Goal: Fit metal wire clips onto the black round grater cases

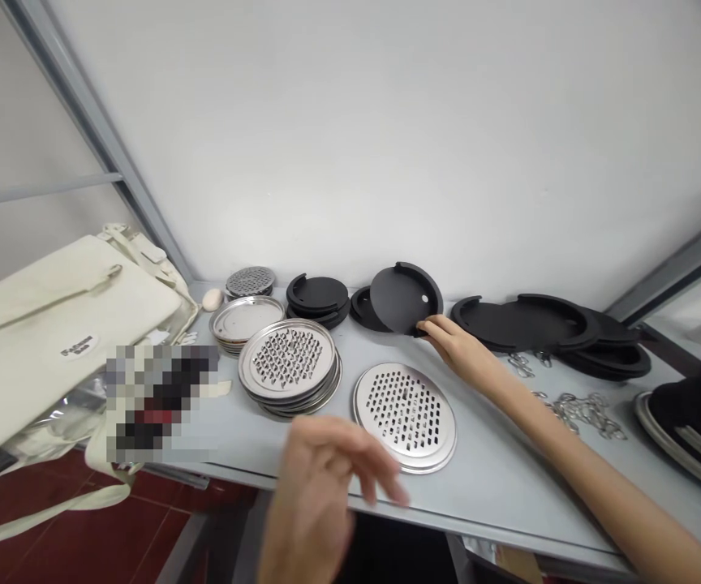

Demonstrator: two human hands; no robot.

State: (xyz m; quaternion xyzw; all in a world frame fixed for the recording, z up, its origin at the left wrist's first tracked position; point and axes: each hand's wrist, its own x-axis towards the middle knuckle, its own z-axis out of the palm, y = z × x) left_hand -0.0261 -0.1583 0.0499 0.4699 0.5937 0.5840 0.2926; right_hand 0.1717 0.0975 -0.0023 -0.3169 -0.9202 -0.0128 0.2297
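Observation:
My right hand (448,345) pinches the near edge of a black round holder (402,296) with a raised partial rim and a small hole, tilted up off the shelf. Behind it, another black holder (359,308) lies flat, partly hidden. My left hand (323,491) hovers over the front edge, somewhat blurred, its fingers bent and apart with nothing seen in them. Just beyond its fingertips lies a perforated metal disc (404,412), like a round grater plate. To its left stands a stack of similar grater discs (290,361).
Plain metal lids (247,320) and a small grater stack (251,281) sit at the back left, near black holders (317,294). More black holders (509,320) and loose metal rings (587,412) lie right. A cream bag (52,324) hangs over the left end.

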